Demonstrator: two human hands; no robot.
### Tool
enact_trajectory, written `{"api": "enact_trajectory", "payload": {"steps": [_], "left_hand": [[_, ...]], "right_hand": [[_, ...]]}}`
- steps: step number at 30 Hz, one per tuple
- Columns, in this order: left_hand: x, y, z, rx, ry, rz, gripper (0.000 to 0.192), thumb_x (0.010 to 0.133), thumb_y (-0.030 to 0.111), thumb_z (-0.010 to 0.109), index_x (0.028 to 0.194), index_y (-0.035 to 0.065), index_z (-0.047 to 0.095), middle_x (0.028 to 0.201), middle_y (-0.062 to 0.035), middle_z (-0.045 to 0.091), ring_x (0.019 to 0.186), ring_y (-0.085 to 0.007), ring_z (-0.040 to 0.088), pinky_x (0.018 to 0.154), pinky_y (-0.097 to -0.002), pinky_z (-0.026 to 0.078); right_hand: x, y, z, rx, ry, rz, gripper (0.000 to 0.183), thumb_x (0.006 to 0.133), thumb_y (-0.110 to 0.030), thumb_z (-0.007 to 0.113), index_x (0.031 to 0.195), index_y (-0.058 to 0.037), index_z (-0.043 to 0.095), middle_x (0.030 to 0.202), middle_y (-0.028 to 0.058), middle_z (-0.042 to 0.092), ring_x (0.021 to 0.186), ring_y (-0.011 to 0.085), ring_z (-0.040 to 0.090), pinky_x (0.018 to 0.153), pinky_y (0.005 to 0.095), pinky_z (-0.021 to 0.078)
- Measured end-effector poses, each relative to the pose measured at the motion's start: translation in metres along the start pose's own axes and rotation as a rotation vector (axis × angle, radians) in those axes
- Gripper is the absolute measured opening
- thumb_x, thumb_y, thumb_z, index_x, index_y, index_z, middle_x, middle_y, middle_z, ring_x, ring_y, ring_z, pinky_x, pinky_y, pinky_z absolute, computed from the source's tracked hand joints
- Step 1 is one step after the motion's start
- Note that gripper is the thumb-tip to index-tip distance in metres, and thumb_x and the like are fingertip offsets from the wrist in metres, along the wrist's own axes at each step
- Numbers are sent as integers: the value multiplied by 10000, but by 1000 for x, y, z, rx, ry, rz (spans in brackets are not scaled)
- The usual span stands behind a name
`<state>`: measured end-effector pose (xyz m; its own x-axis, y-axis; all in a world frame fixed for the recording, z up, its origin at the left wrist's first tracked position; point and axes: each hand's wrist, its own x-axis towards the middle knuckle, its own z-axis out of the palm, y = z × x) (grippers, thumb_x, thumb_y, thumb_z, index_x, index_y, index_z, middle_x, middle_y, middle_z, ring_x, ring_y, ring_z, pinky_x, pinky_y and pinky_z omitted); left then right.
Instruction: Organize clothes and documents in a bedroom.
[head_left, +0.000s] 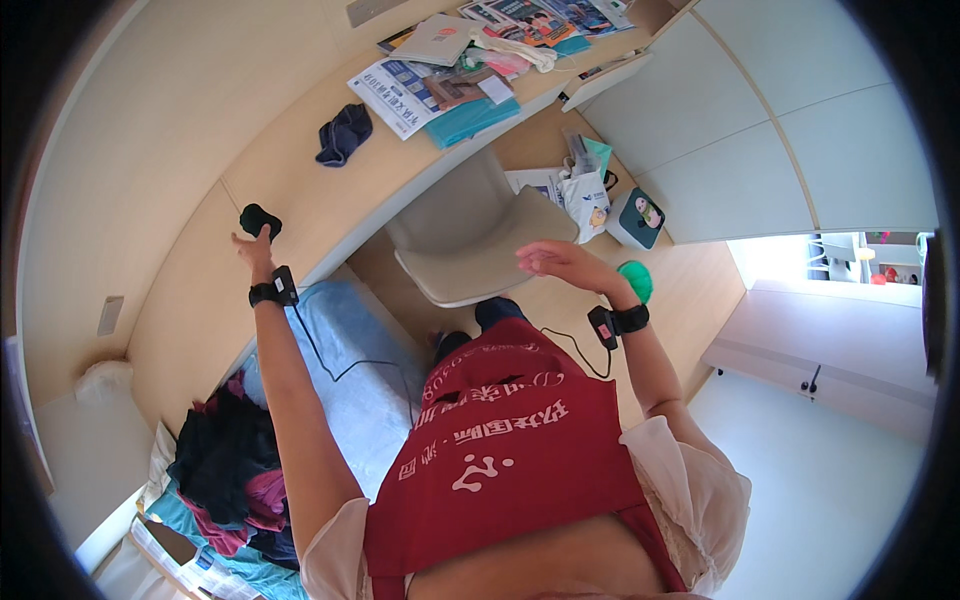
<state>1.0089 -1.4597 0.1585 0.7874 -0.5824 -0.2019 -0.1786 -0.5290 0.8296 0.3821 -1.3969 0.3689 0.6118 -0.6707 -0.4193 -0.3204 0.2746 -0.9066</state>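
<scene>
My left hand (253, 247) reaches over the wooden desk at the left. It touches a small black bundled cloth (260, 220); whether the fingers grip it cannot be told. Farther along the desk lies a crumpled dark blue cloth item (344, 135), apart from the hand. My right hand (566, 264) is held above the floor by the front edge of a beige chair (480, 270), fingers loosely extended and nothing in them. Near its wrist, a round green fuzzy object (636, 282) shows behind the forearm. Both wrists wear black straps with small cabled devices.
Papers (397, 94), booklets and a teal folder (472, 121) cover the desk's far end. A white bag (585, 199) and a dark box (636, 217) stand by the cabinet (720, 112). Piled clothes (225, 457) and a light blue cloth (352, 375) lie at lower left.
</scene>
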Motion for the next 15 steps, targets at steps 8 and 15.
{"api": "enact_trajectory", "payload": {"steps": [8, 15], "left_hand": [[-113, -3, 60, -170, -425, 268, 355, 925, 82, 646, 1269, 1, 606, 1132, -71, 675, 1012, -168, 633, 884, -304, 513], [-277, 86, 95, -260, -734, -23, 280, 975, 89, 584, 1243, 16, 618, 1117, -50, 687, 1029, -139, 634, 862, -272, 505]], "right_hand": [[83, 4, -160, -176, -37, -126, 369, 987, -214, 631, 1313, -47, 591, 1177, 86, 684, 1099, 160, 639, 921, 318, 511], [296, 45, -356, -961, 645, -356, 662, 863, -219, 736, 1424, -22, 446, 1249, 210, 598, 1163, 370, 584, 988, 469, 480]]}}
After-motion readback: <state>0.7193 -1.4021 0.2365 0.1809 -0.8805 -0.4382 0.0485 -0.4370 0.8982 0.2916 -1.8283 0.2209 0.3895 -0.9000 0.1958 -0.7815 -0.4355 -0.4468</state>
